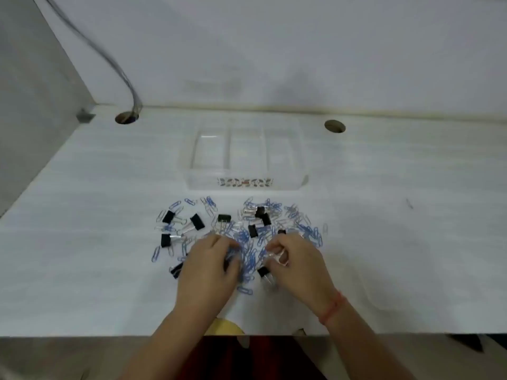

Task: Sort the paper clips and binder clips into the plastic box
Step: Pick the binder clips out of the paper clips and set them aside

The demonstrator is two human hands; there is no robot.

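A loose heap of blue and white paper clips (pixel 248 239) lies on the white table, mixed with several black binder clips (pixel 197 221). Behind it stands a clear plastic box (pixel 297 176) with three compartments that look empty. My left hand (pixel 211 267) rests on the heap's near left part, fingers curled around some blue paper clips. My right hand (pixel 297 263) is at the heap's near right, fingers curled and pinching white paper clips; a black binder clip (pixel 264 271) lies just left of it.
Two round cable holes (pixel 126 117) (pixel 334 126) sit at the table's back edge, a grey cable running into the left one. A wall rises behind. The table's front edge (pixel 82 335) is close to my wrists.
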